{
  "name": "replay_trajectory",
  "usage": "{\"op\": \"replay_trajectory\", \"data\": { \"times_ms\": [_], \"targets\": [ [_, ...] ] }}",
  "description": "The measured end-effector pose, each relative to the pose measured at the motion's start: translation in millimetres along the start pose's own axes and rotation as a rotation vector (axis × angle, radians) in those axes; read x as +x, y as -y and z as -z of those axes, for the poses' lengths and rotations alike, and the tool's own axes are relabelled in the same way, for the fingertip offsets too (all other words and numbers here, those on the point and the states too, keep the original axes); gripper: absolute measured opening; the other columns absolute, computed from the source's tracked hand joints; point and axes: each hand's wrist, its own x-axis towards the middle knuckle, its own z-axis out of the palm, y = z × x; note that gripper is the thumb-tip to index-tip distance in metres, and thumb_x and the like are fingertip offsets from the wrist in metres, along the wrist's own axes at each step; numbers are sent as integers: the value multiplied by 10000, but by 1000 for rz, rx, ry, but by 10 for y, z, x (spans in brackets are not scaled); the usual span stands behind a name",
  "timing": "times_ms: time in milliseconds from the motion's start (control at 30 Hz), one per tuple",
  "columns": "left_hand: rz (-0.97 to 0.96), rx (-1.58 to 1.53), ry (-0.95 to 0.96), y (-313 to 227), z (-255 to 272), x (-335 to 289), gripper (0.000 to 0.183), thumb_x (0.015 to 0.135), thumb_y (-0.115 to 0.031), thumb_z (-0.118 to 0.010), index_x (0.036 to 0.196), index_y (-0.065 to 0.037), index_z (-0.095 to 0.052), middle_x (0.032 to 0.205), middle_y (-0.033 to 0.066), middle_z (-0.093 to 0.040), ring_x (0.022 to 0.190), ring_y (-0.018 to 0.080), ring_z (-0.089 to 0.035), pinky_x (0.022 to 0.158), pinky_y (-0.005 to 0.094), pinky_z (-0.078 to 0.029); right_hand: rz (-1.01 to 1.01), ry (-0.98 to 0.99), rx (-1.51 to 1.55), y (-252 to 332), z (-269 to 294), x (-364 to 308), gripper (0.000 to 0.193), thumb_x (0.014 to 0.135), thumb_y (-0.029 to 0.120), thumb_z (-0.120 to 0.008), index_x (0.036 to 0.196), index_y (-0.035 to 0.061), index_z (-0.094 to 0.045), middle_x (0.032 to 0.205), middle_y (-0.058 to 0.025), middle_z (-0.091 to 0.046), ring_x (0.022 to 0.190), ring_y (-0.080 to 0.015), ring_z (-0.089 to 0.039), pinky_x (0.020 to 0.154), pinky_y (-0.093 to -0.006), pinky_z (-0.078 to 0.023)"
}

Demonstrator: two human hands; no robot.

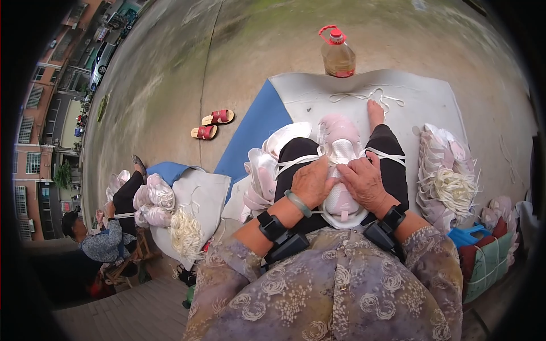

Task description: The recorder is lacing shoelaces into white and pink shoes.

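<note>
A pink-and-white shoe upper [340, 128] lies on my lap between my thighs, its toe pointing away from me. My left hand [313, 181] bends over its left side, fingers closed at the lace holes. From there a flat white shoelace [297, 163] stretches across my left thigh. Opposite, my right hand [367, 181] pinches near the middle of the upper, with another length of white lace [391, 157] crossing my right thigh. The fingertips partly hide the lace between them. More pink-and-white shoe uppers [259, 184] are heaped against my left thigh.
At right stand stacked shoe uppers [441, 142] with a bundle of white laces [453, 188]. A red-capped bottle [339, 57] stands beyond the mat [364, 85]. Red slippers [218, 117] lie left. Farther left, a co-worker [105, 241] sits beside uppers and a lace bundle [186, 233].
</note>
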Motion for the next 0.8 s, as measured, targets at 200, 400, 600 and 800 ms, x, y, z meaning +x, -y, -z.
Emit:
{"op": "replay_trajectory", "data": {
  "times_ms": [200, 400, 600, 800],
  "targets": [
    [7, 95, 13, -30, -8, 2, 277, 770, -180, -581, 953, 6, -489, 759, 206, -597, 745, 386, -590, 653, 457, -461, -1, -20, 17, 11, 17, 3, 257, 753, 140, -604, 1009, 128, -589, 785, -14, -499, 805, -201, -510, 906, -498, -314],
    [-63, 239, 121, -9, -37, 128, 145, 754, -70, -498, 857, 32, -488, 763, 234, -602, 723, 390, -599, 626, 457, -470, 22, -28, 24, 31, 39, 27, 218, 764, 138, -594, 982, 134, -597, 780, -20, -503, 788, -209, -513, 908, -499, -315],
    [39, 315, 264, -88, 27, 177, 126, 733, -46, -493, 826, 38, -505, 743, 255, -594, 734, 404, -602, 641, 470, -469, -44, -1, 84, 39, 60, 86, 200, 760, 188, -616, 954, 143, -602, 769, -33, -518, 798, -217, -524, 907, -486, -302],
    [-2, 96, 197, 151, 17, 141, 147, 731, -79, -481, 846, 0, -527, 780, 244, -591, 785, 420, -573, 698, 484, -437, -265, 53, 138, 198, -42, 197, 204, 725, 255, -650, 857, 119, -573, 786, -66, -560, 797, -228, -553, 858, -464, -294]
  ]
}}
